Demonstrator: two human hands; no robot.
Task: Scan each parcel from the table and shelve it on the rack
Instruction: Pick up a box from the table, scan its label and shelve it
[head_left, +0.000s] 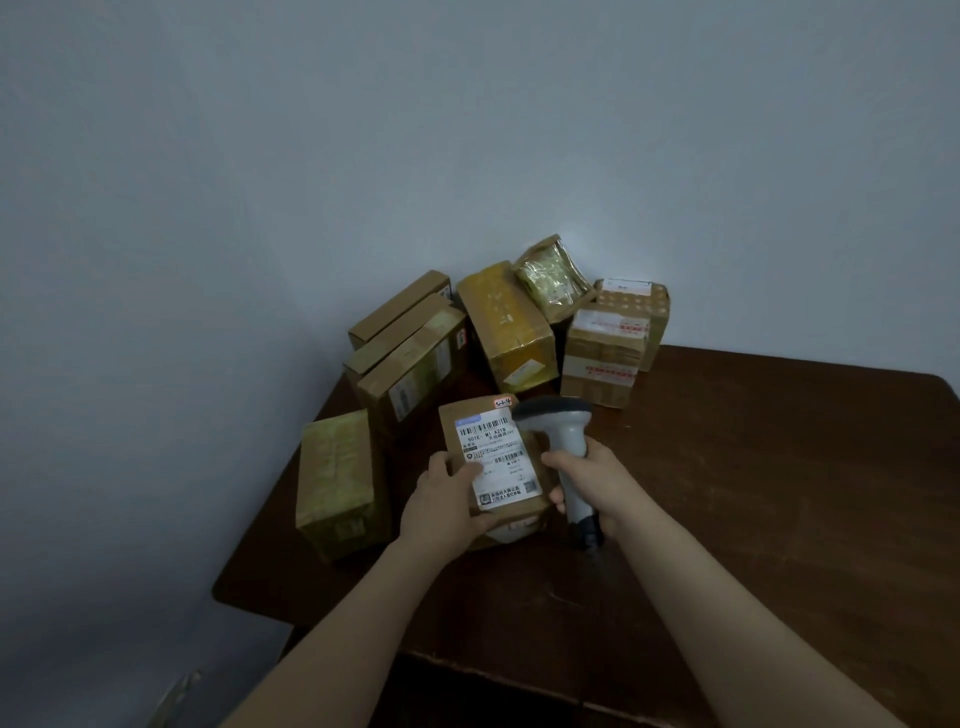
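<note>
Now: L hand (447, 499) gripped small brown parcel (493, 457) by its near-left edge, thumb on the white label (496, 447), label side up, over left part of the surface (753, 493). R hand (587, 478) wrapped round handle of grey scanner (569, 441), head just beside parcel's far-right corner. Other parcels (511, 327) piled at surface's far left, against wall (363, 156).

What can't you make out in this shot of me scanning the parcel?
All in the head view:
- The rack: out of frame.
- Label print on the held parcel: too small, and partly under the thumb of the left hand.
- Window of the scanner: turned away from the camera.
- Labels on the stacked boxes: dim and too small.
- Right side of the table: cut off by the frame edge.
</note>
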